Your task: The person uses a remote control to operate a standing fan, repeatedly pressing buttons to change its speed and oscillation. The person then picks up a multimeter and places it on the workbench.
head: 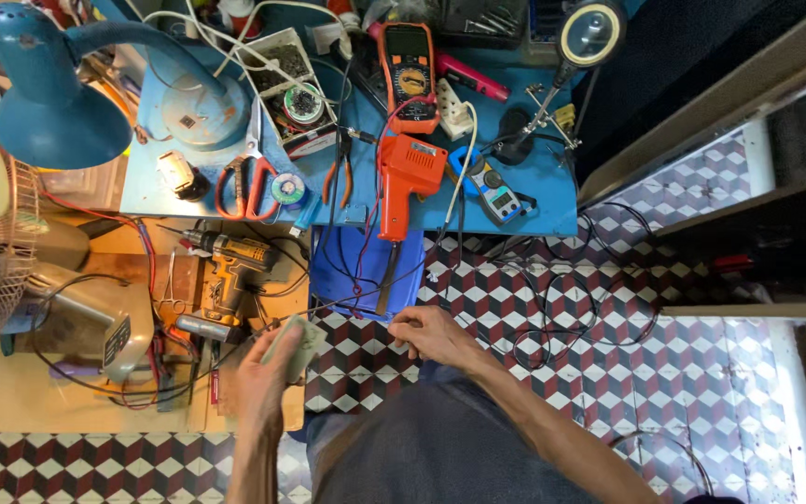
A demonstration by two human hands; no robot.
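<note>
Pale green circuit board sits pinched in left fingers; right fingers pinch thin wire.

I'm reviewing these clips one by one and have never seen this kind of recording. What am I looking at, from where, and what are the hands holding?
One camera on a person's head looks down at their two bare hands. The left hand holds a small pale flat rectangular piece. The right hand is closed at thin dark wires; whether it grips them is unclear. On the blue tabletop lie an orange pistol-shaped soldering gun, an orange-cased multimeter, orange-handled scissors and a blue desk lamp.
</note>
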